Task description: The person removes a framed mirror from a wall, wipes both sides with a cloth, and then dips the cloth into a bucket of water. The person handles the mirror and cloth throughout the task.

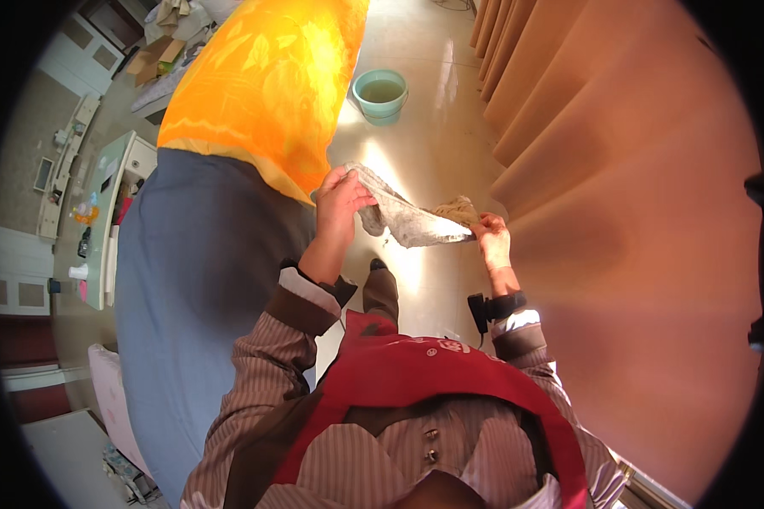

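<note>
A worn, greyish-white cloth (410, 223) hangs stretched between my two hands, above the sunlit floor. My left hand (344, 200) pinches its upper left end between thumb and fingers. Its right end is gripped by my right hand (493, 234), near the curtain. A browner, rumpled part of cloth shows behind the right end; whether it is the same piece I cannot tell. Beyond the hands, a light green plastic bucket (381, 114) with murky liquid in it stands on the floor.
To the left lies a bed with a blue-grey sheet (191, 242) and an orange patterned cover (254, 83). Long orange-brown curtains (643, 223) hang along the right. Farther left are a glass-topped table (111, 191) with small items and an open cardboard box (155, 60).
</note>
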Motion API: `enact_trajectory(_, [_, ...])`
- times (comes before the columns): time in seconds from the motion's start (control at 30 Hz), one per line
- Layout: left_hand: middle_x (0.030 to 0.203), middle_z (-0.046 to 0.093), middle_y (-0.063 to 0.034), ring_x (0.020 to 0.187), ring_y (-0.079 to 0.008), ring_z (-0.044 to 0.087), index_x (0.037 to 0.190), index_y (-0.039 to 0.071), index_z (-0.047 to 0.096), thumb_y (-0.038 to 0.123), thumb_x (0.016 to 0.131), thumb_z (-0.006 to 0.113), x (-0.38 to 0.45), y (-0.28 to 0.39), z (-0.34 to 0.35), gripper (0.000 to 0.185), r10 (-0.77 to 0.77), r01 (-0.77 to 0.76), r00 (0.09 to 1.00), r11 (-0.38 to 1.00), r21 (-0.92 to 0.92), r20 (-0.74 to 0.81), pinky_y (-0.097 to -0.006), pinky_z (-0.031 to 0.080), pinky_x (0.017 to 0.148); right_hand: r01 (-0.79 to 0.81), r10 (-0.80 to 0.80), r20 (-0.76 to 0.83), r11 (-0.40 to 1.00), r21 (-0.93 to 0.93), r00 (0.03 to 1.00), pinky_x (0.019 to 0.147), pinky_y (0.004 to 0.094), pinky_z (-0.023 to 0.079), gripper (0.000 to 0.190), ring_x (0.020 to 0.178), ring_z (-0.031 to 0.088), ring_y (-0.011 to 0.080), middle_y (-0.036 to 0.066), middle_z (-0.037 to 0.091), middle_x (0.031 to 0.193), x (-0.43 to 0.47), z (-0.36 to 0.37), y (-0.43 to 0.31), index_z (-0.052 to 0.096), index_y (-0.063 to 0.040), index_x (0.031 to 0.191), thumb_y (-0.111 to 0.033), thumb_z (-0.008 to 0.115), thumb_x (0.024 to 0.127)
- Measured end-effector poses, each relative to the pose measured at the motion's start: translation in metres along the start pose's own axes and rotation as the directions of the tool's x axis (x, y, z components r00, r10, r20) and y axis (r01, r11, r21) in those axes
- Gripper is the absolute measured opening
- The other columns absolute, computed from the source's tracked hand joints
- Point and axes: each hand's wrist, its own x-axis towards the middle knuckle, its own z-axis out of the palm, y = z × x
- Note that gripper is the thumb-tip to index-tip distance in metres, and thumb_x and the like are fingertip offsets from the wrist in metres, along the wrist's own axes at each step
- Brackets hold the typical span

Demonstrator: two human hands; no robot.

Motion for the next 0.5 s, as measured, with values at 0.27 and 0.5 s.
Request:
enact_trajectory(0.27, [0.077,0.057,-0.0045,0.063,-0.014,0.057,0.103,0.002,0.056,0.015,0.09,0.054,0.236,-0.016,0.014,0.018,-0.089,0.094,0.991,0.995,0.039,-0.103,-0.0301,0.052,0.056,-0.479,0.401,0.274,0.809,0.34,0.874,0.053,0.0233,0.035,0.018,0.061,0.045,0.0072,0.0,0.055,0.071,0.173,0.063,-0.011,0.054,-0.005,0.079,-0.02,0.064,0.082])
enact_trajectory(0.5, [0.082,0.062,-0.0056,0.066,-0.0143,0.061,0.098,0.003,0.057,0.015,0.091,0.05,0.4,-0.051,0.039,0.016,-0.125,0.13,0.99,0.988,0.078,-0.072,-0.0268,0.05,0.06,-0.465,0.359,0.488,0.878,0.113,0.796,0.061,0.0238,0.042,0.026,0.068,0.051,0.0086,-0.001,0.059,0.077,0.307,0.104,0.006,0.063,-0.002,0.091,-0.027,0.063,0.083])
